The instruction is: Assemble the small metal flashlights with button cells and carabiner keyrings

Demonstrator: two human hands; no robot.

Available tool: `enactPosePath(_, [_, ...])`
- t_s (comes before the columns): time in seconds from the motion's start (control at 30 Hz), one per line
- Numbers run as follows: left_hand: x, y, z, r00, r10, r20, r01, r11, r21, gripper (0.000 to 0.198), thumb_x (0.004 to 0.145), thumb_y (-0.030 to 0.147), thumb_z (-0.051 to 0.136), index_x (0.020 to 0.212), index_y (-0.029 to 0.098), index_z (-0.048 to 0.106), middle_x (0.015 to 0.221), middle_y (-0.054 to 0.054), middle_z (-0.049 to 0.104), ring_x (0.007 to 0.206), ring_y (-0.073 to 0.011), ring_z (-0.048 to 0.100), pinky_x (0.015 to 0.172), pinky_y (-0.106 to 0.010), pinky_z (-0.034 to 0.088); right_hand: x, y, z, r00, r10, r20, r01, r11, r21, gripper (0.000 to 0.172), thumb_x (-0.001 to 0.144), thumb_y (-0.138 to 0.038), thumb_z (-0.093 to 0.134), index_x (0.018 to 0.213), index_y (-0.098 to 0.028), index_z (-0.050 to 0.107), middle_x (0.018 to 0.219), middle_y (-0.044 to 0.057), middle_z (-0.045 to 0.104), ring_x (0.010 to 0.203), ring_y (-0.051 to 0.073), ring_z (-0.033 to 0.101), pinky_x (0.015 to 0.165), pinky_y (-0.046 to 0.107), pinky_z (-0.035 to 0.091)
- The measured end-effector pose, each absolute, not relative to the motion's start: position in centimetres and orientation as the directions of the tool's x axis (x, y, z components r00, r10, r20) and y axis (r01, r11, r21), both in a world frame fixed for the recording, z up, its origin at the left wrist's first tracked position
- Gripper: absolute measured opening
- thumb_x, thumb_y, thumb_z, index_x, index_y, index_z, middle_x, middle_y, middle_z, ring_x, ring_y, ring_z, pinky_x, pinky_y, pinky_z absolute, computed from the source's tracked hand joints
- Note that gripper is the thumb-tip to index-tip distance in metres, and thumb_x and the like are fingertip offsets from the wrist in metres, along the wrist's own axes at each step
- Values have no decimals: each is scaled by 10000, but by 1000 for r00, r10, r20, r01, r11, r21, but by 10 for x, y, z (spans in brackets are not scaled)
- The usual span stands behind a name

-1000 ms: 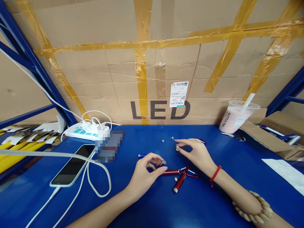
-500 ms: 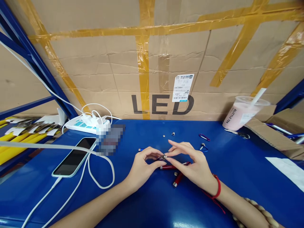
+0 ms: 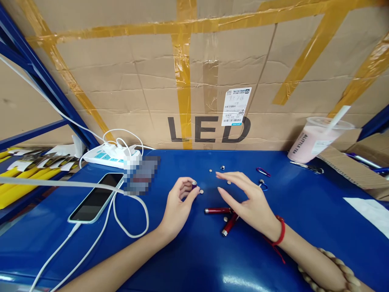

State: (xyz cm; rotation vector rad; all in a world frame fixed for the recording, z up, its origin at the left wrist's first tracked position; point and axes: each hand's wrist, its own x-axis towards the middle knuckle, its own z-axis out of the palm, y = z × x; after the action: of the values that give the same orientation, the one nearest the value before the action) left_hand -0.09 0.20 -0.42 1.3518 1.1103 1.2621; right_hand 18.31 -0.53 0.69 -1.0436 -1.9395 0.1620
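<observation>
My left hand [image 3: 179, 205] pinches a small dark purple tube [image 3: 194, 186], its open silver end turned up between thumb and fingers; most of the tube is hidden. My right hand [image 3: 243, 194] hovers to the right with thumb and fingers apart and nothing between them. Close to the left fingertips is a small silver disc [image 3: 201, 192] like a button cell. A second disc [image 3: 229, 182] lies by the right fingers, and another disc [image 3: 225, 219] near the red tubes. One red metal tube [image 3: 217, 210] lies crosswise, touching or nearly touching a slanted red tube [image 3: 230, 225] partly under the right hand.
Behind the hands are a small disc [image 3: 210, 170], a metal piece [image 3: 223, 167], a purple carabiner [image 3: 263, 172] and a blue clip [image 3: 263, 185]. A phone [image 3: 92, 200], white cable and power strip [image 3: 106, 158] occupy the left. A drink cup [image 3: 310, 142] stands back right.
My hands have parted: the right fingers have opened and let go, while the left hand moved slightly left and up with the tube. More discs and the red tubes are now uncovered.
</observation>
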Motion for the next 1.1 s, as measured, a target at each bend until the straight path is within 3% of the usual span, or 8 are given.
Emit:
enactPosePath(0.13, [-1, 2, -4, -18, 985, 174, 3, -174, 985, 175, 762, 282, 613, 855, 193, 493, 855, 5, 556, 833, -129, 598, 748, -220, 481, 186, -1, 1, -419, 769, 483, 688, 616, -385, 292, 877, -332, 529, 1144, -250, 614, 1232, 78, 588, 1160, 244, 505, 953, 443, 404])
enactPosePath(0.27, [-1, -2, -3, 41, 980, 194, 40, -196, 980, 133, 777, 247, 615, 850, 194, 517, 849, 6, 557, 832, -120, 578, 721, -202, 480, 182, -6, -1, -644, 717, 266, 643, 696, -320, 534, 868, -447, 517, 1346, -225, 440, 1396, 95, 440, 1307, 272, 351, 1057, 519, 267])
enactPosePath(0.43, [-1, -3, -3, 72, 982, 176, 68, -181, 981, 131, 778, 254, 622, 857, 191, 537, 847, -1, 569, 829, -128, 573, 719, -214, 486, 180, -9, -2, -691, 708, 146, 641, 694, -327, 635, 860, -546, 468, 1373, -177, 403, 1398, 117, 430, 1331, 287, 311, 1093, 565, 155])
enactPosePath(0.57, [-1, -2, -3, 85, 982, 168, 75, -174, 982, 129, 776, 253, 622, 849, 186, 538, 833, -4, 565, 815, -125, 569, 706, -209, 490, 182, -7, -1, -669, 722, 175, 657, 685, -316, 578, 865, -529, 474, 1329, -184, 465, 1358, 104, 485, 1302, 279, 360, 1098, 563, 145])
enactPosePath(0.8, [-1, -2, -2, 100, 982, 161, 93, -171, 981, 136, 764, 260, 621, 849, 182, 549, 815, -9, 560, 778, -122, 563, 680, -206, 486, 184, -4, 1, -611, 738, 286, 680, 674, -289, 337, 906, -383, 481, 1176, -216, 595, 1164, 70, 628, 1154, 218, 520, 1054, 491, 281])
enactPosePath(0.97, [0, 0, -1, 81, 984, 160, 83, -167, 983, 149, 736, 262, 635, 832, 180, 555, 782, -9, 572, 754, -129, 572, 672, -217, 493, 188, 3, -6, -556, 740, 379, 706, 661, -254, 232, 911, -189, 466, 999, -232, 676, 1014, 25, 700, 1014, 185, 604, 972, 444, 352])
enactPosePath(1.1, [0, 1, -1, 89, 985, 148, 108, -158, 982, 161, 731, 281, 643, 834, 180, 572, 785, -9, 580, 754, -132, 575, 671, -218, 494, 192, 8, -9, -502, 755, 421, 731, 631, -259, 170, 871, -173, 539, 909, -228, 695, 909, 10, 725, 915, 176, 631, 884, 399, 395])
